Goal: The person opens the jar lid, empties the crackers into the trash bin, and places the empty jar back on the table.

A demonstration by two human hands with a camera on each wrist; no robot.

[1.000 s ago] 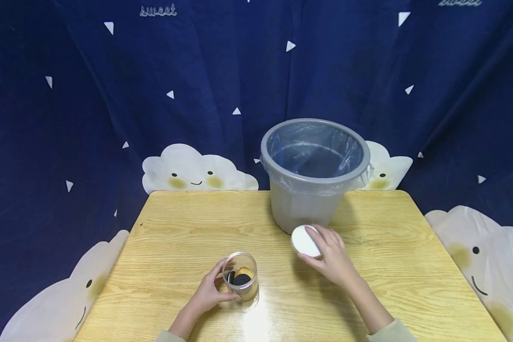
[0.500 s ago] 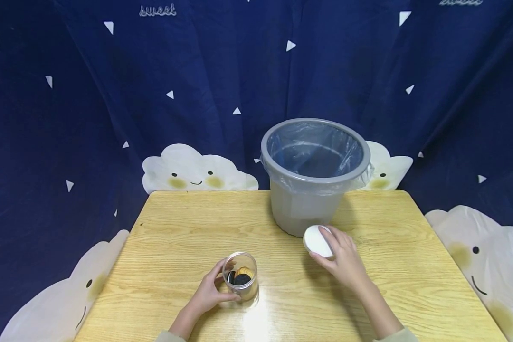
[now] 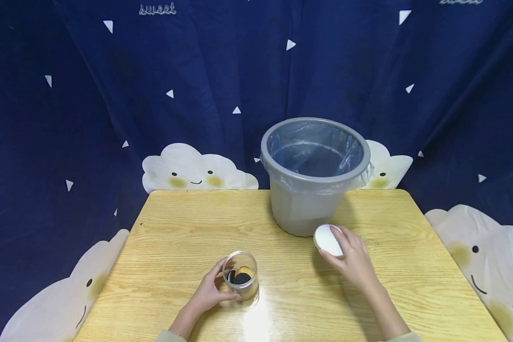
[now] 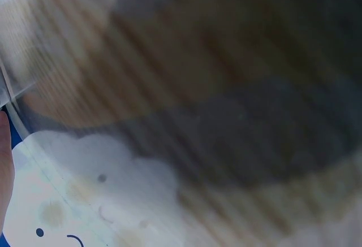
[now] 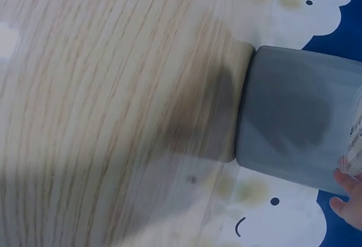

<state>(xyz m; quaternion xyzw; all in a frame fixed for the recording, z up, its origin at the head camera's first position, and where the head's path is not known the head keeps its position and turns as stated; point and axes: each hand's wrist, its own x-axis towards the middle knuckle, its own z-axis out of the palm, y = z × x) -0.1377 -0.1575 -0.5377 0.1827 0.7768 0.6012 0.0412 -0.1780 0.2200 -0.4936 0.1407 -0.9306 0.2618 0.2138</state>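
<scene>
The head camera looked forward and down over the whole tabletop from its near edge. The right wrist camera sat close above the wood, facing the grey bin, which both views shared. The left wrist view was blurred.

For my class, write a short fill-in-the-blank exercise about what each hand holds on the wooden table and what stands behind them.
1. The left hand grips a clear jar that has ____ inside it.
2. The right hand holds a round lid whose colour is ____.
3. The grey bin at the back of the table is lined with a clear plastic ____.
4. The jar stands open, with no ____ on it.

Missing words: cookies; white; bag; lid
</scene>
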